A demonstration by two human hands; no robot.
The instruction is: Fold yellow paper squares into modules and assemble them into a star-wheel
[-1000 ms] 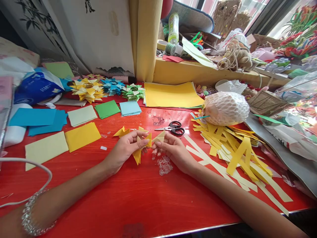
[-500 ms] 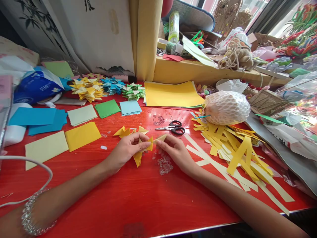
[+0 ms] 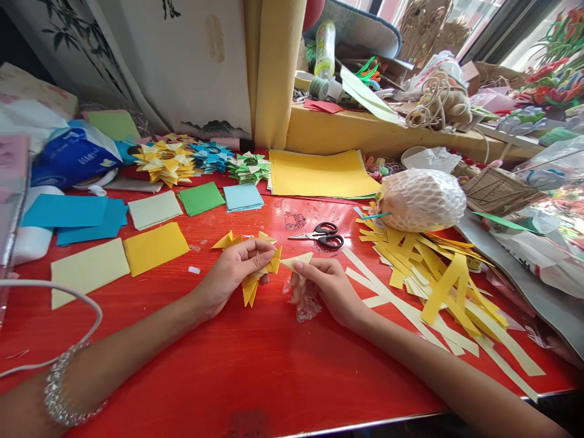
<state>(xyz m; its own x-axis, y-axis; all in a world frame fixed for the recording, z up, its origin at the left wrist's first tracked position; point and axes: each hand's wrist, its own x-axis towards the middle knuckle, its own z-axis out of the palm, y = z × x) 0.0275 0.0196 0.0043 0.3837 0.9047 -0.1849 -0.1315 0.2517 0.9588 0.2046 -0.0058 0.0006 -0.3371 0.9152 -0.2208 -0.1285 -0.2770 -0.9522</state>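
My left hand [image 3: 230, 271] is closed around a yellow folded-paper piece [image 3: 250, 289], whose pointed ends stick out beyond the thumb and below the fingers. Between the thumb and fingers of my right hand [image 3: 331, 286] is a pale cream folded paper triangle [image 3: 297, 260]. Its tip points at the yellow piece, with hardly any gap between them; whether they touch I cannot tell. Behind my left hand lie more yellow folded pieces [image 3: 227, 240], partly covered by the fingers. Black-handled scissors [image 3: 325, 235] rest on the red table [image 3: 219, 377] just beyond my right hand.
Yellow and cream paper strips [image 3: 413, 274] spread across the right, beside a net-wrapped round object [image 3: 422, 199]. Stacks of cut paper, including a yellow one [image 3: 156, 248], lie at left. Finished folded rings [image 3: 166, 161] and a yellow sheet [image 3: 319, 173] sit at the back. A white cable [image 3: 93, 304] loops at left.
My right hand has drawn back slightly from the left, and the cream triangle now shows more fully, its tip nearer the yellow piece's edge. The yellow piece has tilted a little in my left hand.
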